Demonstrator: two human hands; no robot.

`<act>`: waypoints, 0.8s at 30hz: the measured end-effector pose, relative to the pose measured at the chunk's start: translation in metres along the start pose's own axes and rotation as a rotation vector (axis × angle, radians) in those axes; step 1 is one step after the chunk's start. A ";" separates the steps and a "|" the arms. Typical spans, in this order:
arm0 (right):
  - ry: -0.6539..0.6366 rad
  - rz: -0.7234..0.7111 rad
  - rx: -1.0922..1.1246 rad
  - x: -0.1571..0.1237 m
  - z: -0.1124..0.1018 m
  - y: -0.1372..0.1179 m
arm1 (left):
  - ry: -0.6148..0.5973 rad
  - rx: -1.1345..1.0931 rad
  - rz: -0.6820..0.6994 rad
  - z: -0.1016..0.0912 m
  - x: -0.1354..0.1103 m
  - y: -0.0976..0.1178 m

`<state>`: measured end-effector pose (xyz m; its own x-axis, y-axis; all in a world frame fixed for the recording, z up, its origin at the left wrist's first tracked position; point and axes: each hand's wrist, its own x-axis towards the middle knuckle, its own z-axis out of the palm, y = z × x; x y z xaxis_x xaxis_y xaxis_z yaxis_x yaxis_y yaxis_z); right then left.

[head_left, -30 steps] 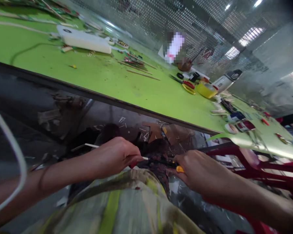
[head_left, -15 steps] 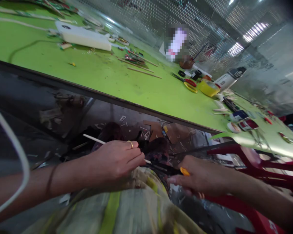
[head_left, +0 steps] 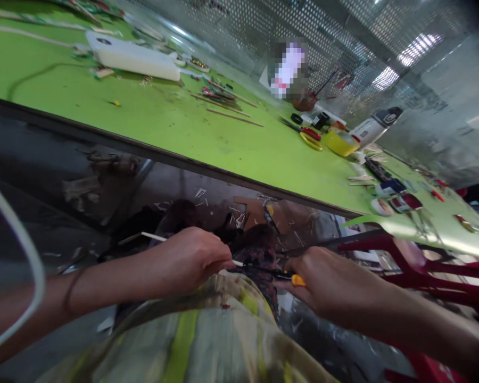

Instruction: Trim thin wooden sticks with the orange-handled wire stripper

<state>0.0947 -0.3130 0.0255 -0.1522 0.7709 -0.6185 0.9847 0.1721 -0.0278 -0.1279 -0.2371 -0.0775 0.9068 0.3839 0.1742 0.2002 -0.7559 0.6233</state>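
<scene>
My left hand (head_left: 195, 255) is closed around a thin pale stick (head_left: 154, 236), above the cloth on my lap. The stick juts out on both sides of the fist, with only a short tip on the right. My right hand (head_left: 321, 279) grips an orange-handled tool (head_left: 298, 280) with a narrow dark front part that points left toward that tip. Whether this part is a blade or a jaw I cannot tell, nor whether it touches the stick. The fingers under both hands are partly hidden.
A green table (head_left: 223, 149) runs across in front, holding a white power bank-like block (head_left: 133, 57), thin sticks (head_left: 234, 117), scissors (head_left: 311, 139), yellow tape (head_left: 340, 142) and jars (head_left: 406, 202). A red chair (head_left: 411, 260) stands at right. A white cable (head_left: 24, 239) hangs at left. Scraps litter the floor.
My left hand has rolled over, so its ring no longer shows, and the stick has shifted slightly. My right hand has turned and lifted a little, with the tool still in it.
</scene>
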 end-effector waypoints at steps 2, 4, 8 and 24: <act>-0.073 -0.008 0.166 0.002 -0.004 0.003 | 0.041 0.101 0.067 -0.002 -0.002 0.003; -0.222 -0.010 0.370 0.006 -0.006 0.006 | 0.058 0.243 0.149 -0.006 -0.004 0.005; -0.470 -0.010 0.724 0.010 -0.002 0.010 | 0.062 0.458 0.302 -0.016 -0.005 0.006; -0.417 -0.078 0.681 0.002 -0.012 0.010 | -0.080 -0.095 0.059 -0.020 0.004 0.010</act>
<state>0.1033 -0.3021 0.0334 -0.3110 0.4565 -0.8336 0.8286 -0.2993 -0.4731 -0.1299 -0.2327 -0.0552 0.9433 0.2939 0.1542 0.1128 -0.7208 0.6839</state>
